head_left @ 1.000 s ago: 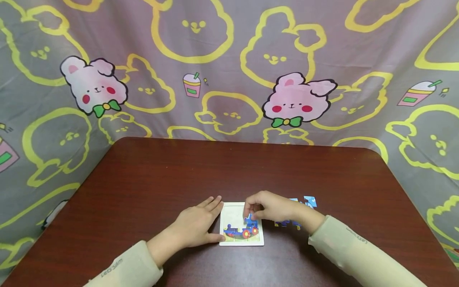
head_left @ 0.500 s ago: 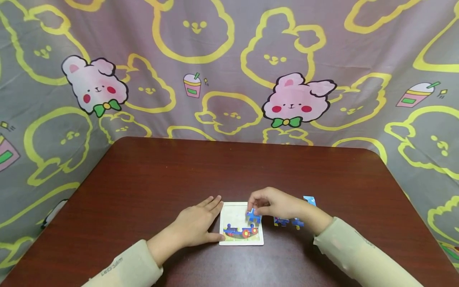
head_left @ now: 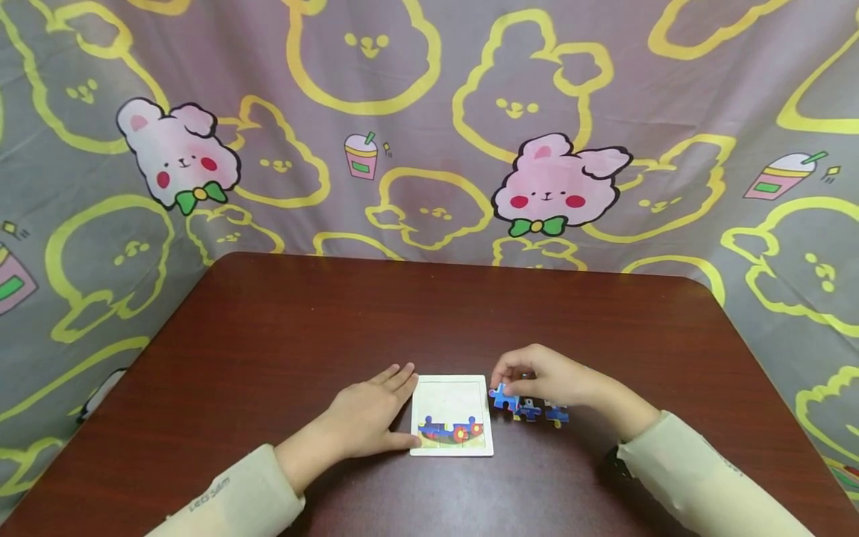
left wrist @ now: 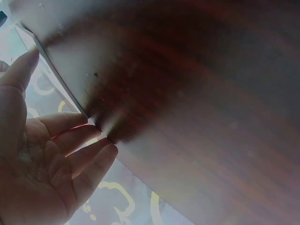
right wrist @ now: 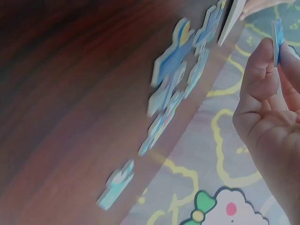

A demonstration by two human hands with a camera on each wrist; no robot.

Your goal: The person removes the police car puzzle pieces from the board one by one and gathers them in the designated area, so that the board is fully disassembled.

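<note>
- Pinching a blue puzzle piece (head_left: 503,397) between thumb and fingertips: right hand (head_left: 546,377). Piece is off the tray (head_left: 446,399), just beside its right rim, near the loose pieces (head_left: 557,415).
- Compared with one second ago: piece was then over the tray's right part, at the end of the joined row (head_left: 451,435). Hand and piece have shifted right; the tray's right inner floor and rim now show plainly.
- Unchanged: left hand (head_left: 369,414) lies at the tray's left edge, fingers extended, not clenched. Row sits along the tray's near side; tray keeps its place on the table (head_left: 362,313).
- Head view alone: the row's printed picture, blue above with red and yellow rounds. Right hand partly covers the loose pieces here.
- Right wrist view alone: those pieces lie flat in a spread, one pale blue piece (right wrist: 115,185) apart from the rest. Held piece appears edge-on, thin, pale-backed.
- Left wrist view alone: palm side of the left hand, thumb tip touching the tray's edge.
</note>
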